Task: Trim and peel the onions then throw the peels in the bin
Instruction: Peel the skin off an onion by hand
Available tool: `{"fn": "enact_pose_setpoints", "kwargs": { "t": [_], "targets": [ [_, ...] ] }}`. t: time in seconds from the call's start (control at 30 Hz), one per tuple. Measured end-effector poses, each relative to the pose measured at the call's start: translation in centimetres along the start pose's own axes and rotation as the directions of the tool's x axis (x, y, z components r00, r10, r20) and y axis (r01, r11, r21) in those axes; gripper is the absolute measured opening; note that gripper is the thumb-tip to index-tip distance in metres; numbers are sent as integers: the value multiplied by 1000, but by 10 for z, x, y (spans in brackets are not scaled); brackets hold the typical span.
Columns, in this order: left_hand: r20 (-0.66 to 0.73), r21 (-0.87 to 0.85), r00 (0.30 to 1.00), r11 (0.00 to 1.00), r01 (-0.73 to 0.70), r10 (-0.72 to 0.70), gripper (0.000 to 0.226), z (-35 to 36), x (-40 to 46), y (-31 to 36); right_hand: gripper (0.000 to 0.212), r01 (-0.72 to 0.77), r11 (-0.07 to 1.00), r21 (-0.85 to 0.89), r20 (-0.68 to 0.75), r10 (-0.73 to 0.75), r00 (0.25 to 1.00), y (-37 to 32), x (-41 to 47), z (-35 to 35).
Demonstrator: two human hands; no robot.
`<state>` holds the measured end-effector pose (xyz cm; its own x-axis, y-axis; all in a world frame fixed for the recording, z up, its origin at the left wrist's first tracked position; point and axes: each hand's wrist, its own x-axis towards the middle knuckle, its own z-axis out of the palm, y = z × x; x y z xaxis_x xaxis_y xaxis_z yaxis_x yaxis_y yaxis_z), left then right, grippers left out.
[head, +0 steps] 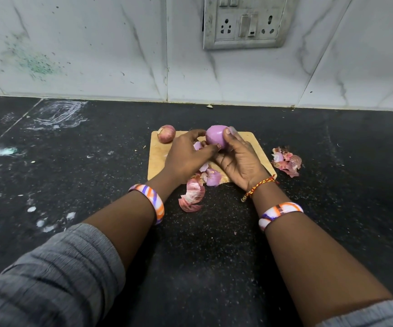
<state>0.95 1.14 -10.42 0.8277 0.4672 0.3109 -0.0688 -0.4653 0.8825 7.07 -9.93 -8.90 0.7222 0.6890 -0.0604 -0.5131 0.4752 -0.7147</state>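
Observation:
A peeled purple onion point(215, 137) is held just above the wooden cutting board point(158, 155). My right hand point(240, 160) cups it from the right and below, thumb on top. My left hand point(187, 153) pinches at its lower left side, where a loose bit of skin point(198, 145) hangs. An unpeeled onion point(166, 133) sits at the board's far left corner. Pink peels point(194, 194) lie at the board's near edge and spill onto the counter. A second heap of peels point(286, 161) lies right of the board. No knife or bin is in view.
The black speckled counter point(214, 244) carries white smears at left. A tiled wall point(96, 55) stands close behind, with a switch and socket plate point(245, 22) above the board.

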Motion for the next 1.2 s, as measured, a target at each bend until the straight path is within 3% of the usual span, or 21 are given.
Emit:
{"fn": "enact_pose_setpoints", "kwargs": {
  "t": [0.2,0.33,0.47,0.57,0.67,0.73,0.83,0.97,1.2],
  "targets": [
    [13,56,999,998,-33,32,62,-1,-4,5,20,32,989,-147,14,-30,999,1,1,-3],
    [60,140,993,984,-114,106,64,2,-5,5,40,64,983,-172,-12,-67,998,3,3,-4],
    [77,167,990,977,-132,121,51,2,-4,3,26,94,980,-174,-40,-102,994,5,3,-2],
    [82,129,990,984,-122,112,44,2,-4,3,38,119,973,-199,-43,-130,991,5,3,-4],
    [62,84,992,990,-112,107,44,2,-2,0,21,114,975,-190,-36,-123,992,5,3,-5],
    [-2,31,997,996,-79,80,32,1,0,-1,13,93,986,-141,-39,-99,994,4,5,-5],
    [-98,-62,994,997,-46,40,22,1,2,-2,33,56,991,-120,-77,-66,995,3,6,-4],
    [-90,-125,993,988,-90,79,30,-1,2,-1,51,15,990,-142,-73,-26,997,3,4,-4],
    [-32,-193,997,979,-70,65,30,1,3,-6,51,-10,995,-101,-47,5,999,3,7,-2]
  ]
}}
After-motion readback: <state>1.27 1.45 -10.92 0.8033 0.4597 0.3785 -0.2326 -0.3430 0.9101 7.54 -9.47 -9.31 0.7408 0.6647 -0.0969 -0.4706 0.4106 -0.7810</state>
